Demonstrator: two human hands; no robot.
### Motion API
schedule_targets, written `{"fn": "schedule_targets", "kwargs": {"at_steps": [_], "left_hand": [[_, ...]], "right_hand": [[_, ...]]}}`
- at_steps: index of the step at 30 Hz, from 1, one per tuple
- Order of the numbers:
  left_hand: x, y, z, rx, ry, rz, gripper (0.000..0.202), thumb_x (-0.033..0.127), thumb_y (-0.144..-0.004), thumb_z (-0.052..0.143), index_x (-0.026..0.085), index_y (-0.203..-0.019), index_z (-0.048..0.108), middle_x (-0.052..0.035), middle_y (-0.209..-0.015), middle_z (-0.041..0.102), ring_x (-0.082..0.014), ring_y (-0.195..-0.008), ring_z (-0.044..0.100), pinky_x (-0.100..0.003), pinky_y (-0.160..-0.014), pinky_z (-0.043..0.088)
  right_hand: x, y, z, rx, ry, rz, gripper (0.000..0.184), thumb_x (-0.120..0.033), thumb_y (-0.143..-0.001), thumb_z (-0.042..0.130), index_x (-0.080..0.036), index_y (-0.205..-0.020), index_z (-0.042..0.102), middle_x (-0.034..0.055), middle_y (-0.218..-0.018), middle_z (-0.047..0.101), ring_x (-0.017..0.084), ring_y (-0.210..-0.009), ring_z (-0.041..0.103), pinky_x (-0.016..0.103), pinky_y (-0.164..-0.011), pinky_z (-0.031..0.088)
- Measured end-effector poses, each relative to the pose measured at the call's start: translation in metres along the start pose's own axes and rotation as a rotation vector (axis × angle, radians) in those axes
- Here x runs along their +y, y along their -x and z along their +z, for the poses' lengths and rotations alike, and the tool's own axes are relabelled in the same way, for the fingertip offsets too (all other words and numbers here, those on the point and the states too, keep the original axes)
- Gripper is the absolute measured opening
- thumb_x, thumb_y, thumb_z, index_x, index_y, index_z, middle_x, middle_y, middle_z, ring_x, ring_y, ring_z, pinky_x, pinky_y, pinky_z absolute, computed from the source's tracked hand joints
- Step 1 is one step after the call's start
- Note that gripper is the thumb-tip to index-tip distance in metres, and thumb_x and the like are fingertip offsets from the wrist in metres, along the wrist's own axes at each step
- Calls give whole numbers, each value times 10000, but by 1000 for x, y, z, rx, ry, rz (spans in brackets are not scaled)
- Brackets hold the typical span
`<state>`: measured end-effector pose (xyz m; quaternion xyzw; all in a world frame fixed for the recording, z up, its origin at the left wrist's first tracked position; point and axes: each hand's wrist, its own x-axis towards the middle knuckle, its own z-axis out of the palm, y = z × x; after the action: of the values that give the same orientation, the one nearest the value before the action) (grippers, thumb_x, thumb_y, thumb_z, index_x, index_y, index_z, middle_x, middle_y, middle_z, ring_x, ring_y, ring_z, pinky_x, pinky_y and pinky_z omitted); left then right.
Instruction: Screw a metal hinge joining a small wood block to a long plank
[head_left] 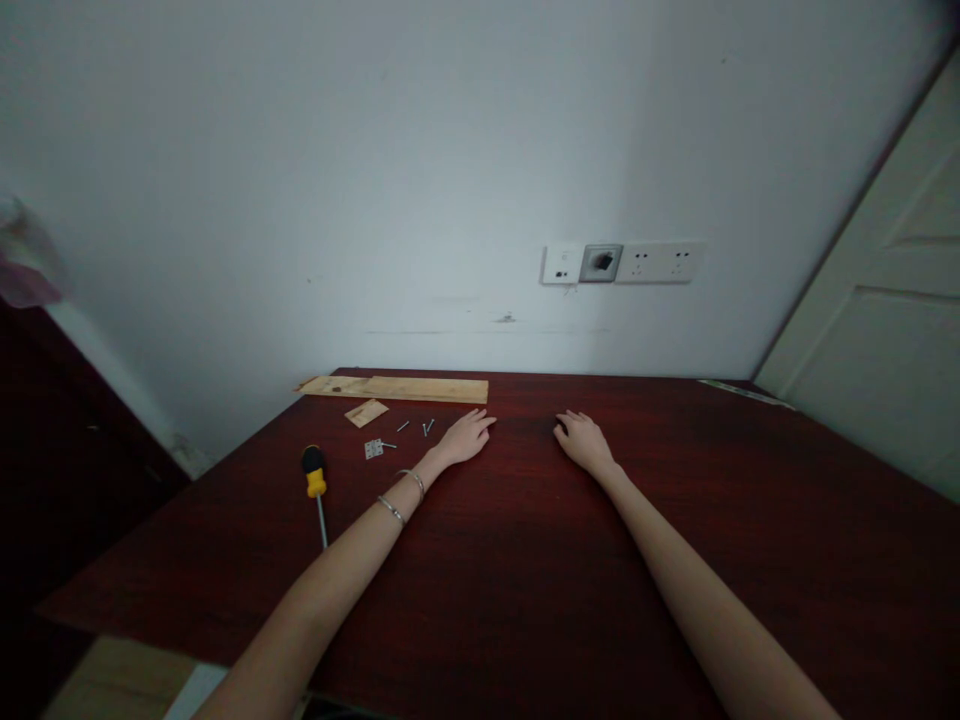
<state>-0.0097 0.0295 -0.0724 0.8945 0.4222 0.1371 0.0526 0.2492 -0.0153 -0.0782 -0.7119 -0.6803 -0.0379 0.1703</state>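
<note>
My left hand (pixel 465 437) lies on the dark red tabletop (pixel 525 560) with its fingers stretched out, holding nothing. To its left are several small screws (pixel 429 427), and beyond them a metal hinge or plate with holes (pixel 373 449). My right hand (pixel 583 440) rests on the tabletop too, palm down, its fingers apart and slightly bent, with nothing visible in it. A screwdriver (pixel 316 484) with a black and yellow handle lies left of my left forearm, which hides or meets its tip. Behind the screws sits a small wooden piece (pixel 367 412).
A long wooden board (pixel 420 389) lies along the back edge, near the wall (pixel 450 180). Wall sockets (pixel 652 263) are mounted above the table. At right stands a white panelled door (pixel 892 290); a thin strip (pixel 742 393) lies at the back right.
</note>
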Motion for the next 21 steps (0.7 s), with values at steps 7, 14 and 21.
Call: {"fn": "schedule_targets", "kwargs": {"at_steps": [7, 14, 21], "left_hand": [[5, 2, -5, 3, 5, 10, 449, 226, -916, 315, 149, -1323, 489, -74, -1448, 403, -192, -1380, 296, -360, -1153, 245], [3, 2, -3, 4, -5, 1, 456, 229, -914, 325, 134, -1331, 483, -95, -1454, 391, -209, -1382, 291, -364, -1152, 240], [2, 2, -1, 7, -4, -18, 455, 253, -919, 329, 152, -1338, 478, -83, -1460, 385, -215, -1388, 277, -357, -1146, 249]], "right_hand": [[0, 1, 0, 8, 6, 0, 428, -272, -897, 371, -142, -1251, 573, 127, -1344, 530, 265, -1274, 432, 370, -1023, 342], [0, 1, 0, 13, 8, -5, 437, -284, -900, 359, -131, -1250, 572, 120, -1344, 531, 266, -1277, 425, 363, -1019, 345], [0, 1, 0, -3, 7, 4, 431, -284, -896, 368, -139, -1247, 573, 116, -1358, 518, 274, -1274, 419, 378, -1012, 350]]}}
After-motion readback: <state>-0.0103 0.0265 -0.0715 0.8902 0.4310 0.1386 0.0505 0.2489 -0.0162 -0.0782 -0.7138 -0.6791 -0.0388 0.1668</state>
